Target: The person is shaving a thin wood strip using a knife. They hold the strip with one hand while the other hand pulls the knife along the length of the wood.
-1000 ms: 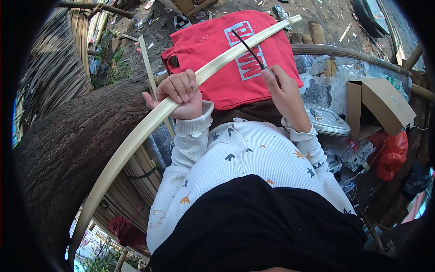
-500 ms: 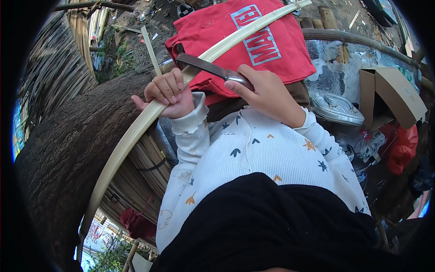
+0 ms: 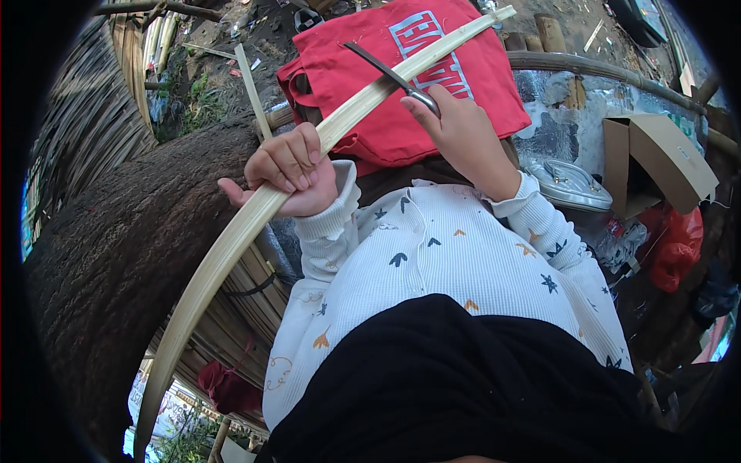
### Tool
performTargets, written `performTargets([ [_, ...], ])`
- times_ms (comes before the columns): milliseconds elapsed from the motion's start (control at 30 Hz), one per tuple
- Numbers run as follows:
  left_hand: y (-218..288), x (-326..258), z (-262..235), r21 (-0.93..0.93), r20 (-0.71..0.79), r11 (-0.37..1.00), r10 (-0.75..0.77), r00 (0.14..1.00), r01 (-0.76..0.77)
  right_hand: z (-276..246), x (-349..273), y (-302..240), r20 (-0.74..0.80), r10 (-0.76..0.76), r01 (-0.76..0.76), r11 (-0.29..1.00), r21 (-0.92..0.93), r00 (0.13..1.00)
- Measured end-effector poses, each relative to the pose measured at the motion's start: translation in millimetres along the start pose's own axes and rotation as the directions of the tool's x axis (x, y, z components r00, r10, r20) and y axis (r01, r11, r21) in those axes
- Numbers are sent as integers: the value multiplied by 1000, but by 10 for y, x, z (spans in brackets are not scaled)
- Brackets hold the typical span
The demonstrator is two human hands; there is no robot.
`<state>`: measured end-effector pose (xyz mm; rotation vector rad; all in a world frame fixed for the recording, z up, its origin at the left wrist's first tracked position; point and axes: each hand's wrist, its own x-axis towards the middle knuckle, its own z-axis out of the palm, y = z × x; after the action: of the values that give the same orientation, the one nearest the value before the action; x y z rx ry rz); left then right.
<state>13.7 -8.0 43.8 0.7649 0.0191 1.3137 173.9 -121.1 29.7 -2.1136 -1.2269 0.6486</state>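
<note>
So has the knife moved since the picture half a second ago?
Yes. Against the red cloth, the knife has moved up and right, from the cloth's left edge toward its pale print, farther from the left hand.

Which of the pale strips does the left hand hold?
The long, curved strip, reaching over the red cloth; the shorter, straight strip shows only beyond the left hand.

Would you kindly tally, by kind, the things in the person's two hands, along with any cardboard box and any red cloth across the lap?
Pale strip, in the left hand: 1
Bladed tool, in the right hand: 1
Cardboard box: 1
Red cloth: 1
Total: 4
</note>
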Motion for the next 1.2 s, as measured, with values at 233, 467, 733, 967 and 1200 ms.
performTargets([
  [233, 28, 45, -118, 1, -7, 1000, -13, 1000, 13, 20, -207, -319, 71, -149, 151, 988, -21, 986],
  [467, 19, 4, -185, -2, 169, 1000, -29, 985, 30, -140, -158, -225, 71, -149, 161, 960, -229, 986],
  [733, 34, -19, -176, 17, 218, 998, -67, 974, 65, -134, -218, -294, 5, -158, 153, 942, -298, 987],
  [967, 41, 2, -178, 8, 219, 997, -74, 973, 74, -107, -198, -243, 10, -137, 135, 950, -282, 990],
  [1200, 204, 9, -56, -24, 163, 999, 49, 985, -45, -94, 8, 227, -183, -46, -37, 904, -427, 982],
])
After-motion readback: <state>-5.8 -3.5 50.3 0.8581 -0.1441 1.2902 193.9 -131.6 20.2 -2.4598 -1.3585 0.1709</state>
